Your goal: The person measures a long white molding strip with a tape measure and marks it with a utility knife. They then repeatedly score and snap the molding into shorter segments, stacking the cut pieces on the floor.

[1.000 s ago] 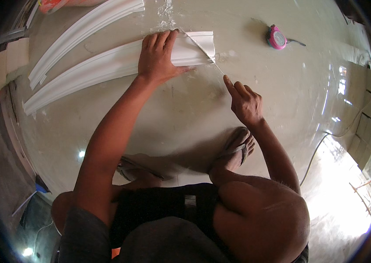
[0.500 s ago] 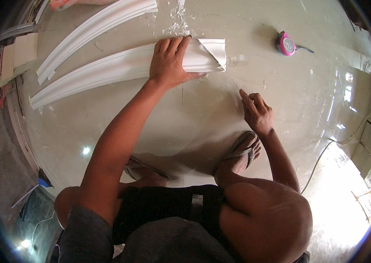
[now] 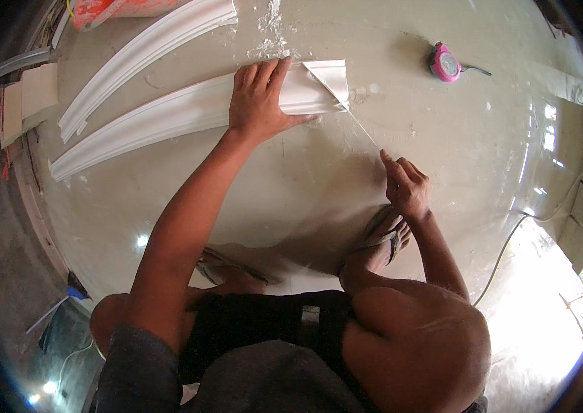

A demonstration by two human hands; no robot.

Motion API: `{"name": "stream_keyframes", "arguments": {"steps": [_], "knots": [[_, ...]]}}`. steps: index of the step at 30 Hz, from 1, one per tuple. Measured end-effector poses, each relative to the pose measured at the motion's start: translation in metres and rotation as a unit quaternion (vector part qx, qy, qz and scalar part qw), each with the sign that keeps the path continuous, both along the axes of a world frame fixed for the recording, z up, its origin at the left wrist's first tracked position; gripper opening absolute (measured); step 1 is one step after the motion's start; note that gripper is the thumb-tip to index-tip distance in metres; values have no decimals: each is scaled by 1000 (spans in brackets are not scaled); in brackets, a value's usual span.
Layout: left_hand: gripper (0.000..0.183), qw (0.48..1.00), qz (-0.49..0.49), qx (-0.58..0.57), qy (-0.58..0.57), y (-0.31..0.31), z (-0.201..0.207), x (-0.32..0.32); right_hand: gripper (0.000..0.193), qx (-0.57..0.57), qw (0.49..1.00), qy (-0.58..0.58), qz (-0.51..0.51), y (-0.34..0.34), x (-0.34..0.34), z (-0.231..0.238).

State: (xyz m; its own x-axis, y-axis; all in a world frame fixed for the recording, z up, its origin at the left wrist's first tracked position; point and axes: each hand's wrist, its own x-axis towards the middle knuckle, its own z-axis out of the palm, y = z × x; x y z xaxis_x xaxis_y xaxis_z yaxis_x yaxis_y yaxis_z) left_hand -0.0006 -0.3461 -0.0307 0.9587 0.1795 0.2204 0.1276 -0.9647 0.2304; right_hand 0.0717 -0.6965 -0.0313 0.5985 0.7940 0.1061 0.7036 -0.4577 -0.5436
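A long white cornice moulding [image 3: 167,115] lies across the floor in front of me. My left hand [image 3: 258,96] grips it near its right end, fingers over the far edge and thumb along the near edge. My right hand [image 3: 408,184] is closed on one end of a thin, narrow blade [image 3: 363,128]. From my fist the blade slants up and left to the moulding, where it meets a diagonal cut line across the right end. The handle end is hidden in my fist, so the blade's exact kind is unclear.
A second white moulding [image 3: 147,55] lies beyond the first. White crumbs and dust [image 3: 271,45] are scattered behind my left hand. A pink tape measure [image 3: 447,65] sits at far right. An orange-red bag-like thing [image 3: 109,10] lies far left; a cable [image 3: 505,249] runs at right.
My right hand has shifted slightly down, and more of the blade now shows between it and the moulding. My left hand keeps its grip. The whole view has shifted slightly.
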Motion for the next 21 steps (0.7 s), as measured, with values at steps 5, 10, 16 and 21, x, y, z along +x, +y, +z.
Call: {"name": "stream_keyframes", "arguments": {"steps": [5,10,16,21], "knots": [[109,1000,1,-12,1,-2,-1,-2,57,5,1000,4,4,72,13,-2],[109,1000,-2,-8,-9,2,-7,-4,59,12,1000,6,-1,73,13,-5],[109,1000,10,-11,1,-1,-1,-3,59,-11,1000,3,-4,2,-4,-7],[109,1000,2,-25,3,-1,-1,-6,58,-22,1000,10,1,93,17,-1]]}}
